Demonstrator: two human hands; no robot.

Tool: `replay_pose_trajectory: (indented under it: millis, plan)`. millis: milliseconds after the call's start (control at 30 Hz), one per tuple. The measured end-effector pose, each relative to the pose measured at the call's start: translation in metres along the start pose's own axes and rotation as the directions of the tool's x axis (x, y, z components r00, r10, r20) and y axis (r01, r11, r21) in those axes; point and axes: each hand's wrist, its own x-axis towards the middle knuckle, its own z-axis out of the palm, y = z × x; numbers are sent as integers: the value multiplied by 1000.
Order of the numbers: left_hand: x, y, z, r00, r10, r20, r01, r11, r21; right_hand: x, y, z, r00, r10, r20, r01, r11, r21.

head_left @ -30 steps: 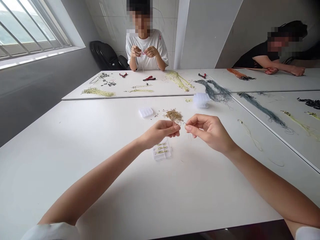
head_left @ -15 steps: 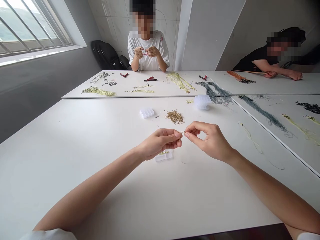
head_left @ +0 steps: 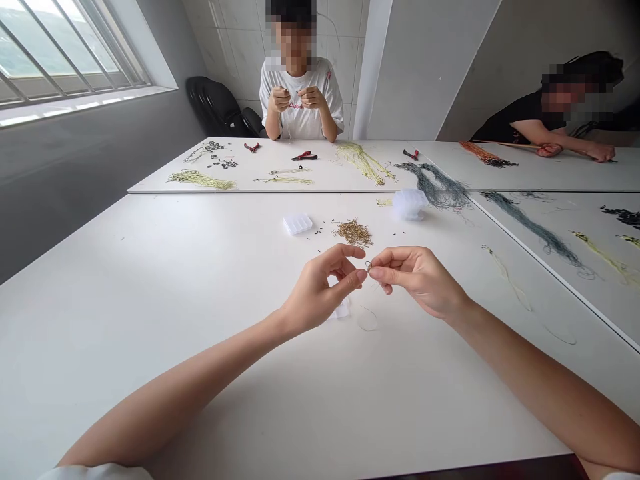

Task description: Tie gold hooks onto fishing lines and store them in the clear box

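My right hand [head_left: 423, 277] pinches a small curved wire-like metal piece [head_left: 369, 265] between thumb and fingertips. Just left of it, my left hand [head_left: 327, 287] has its index finger lifted away from the thumb; the thumb tip lies close beside the piece, and whether it touches is too small to tell. A fine thin line [head_left: 367, 320] curls below the hands. Partly hidden behind my left hand is a clear plastic compartment box [head_left: 341, 309]. Beyond my fingers lies a pile of small gold-coloured metal parts [head_left: 354, 233].
Tiny dark bits surround the pile, near a clear box [head_left: 298, 224] and stacked clear plastic boxes [head_left: 410, 204]. Dark grey cord bundles [head_left: 535, 227] and yellow-green cords [head_left: 363, 163] lie farther off. Red-handled pliers [head_left: 305, 156] rest before a seated co-worker [head_left: 303, 100]; another person leans at right.
My left index finger has lifted and the left hand has opened from its pinch. My right fingers now hold the metal piece more closely. More of the thin line shows below.
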Motion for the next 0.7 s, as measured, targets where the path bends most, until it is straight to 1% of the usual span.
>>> replay_pose_trajectory:
  millis: [200,300,367,433,500,567,633,700]
  plan:
    - [-1,3,-2,996,74,41,-80,986,146,0,6,6,1000,-8,12,8,998,55]
    - [0,4,-3,990,136,42,-142,958,251,-1,7,6,998,17,67,-22,997,70]
    - [1,3,-2,981,188,48,-193,929,315,-2,7,7,994,39,106,-51,992,113]
    - [1,1,-1,961,273,32,-263,878,401,-1,7,7,990,61,126,-82,982,172]
    - [1,-4,0,926,376,15,-330,792,514,-1,8,8,987,85,134,-114,969,219]
    - [1,-9,1,893,450,25,-368,697,615,0,9,9,986,105,132,-135,961,242]
    - [1,-13,1,880,472,51,-380,638,670,0,10,10,988,111,111,-135,962,239]
    - [2,-15,0,876,479,66,-386,610,692,-1,12,11,992,103,70,-116,971,210]
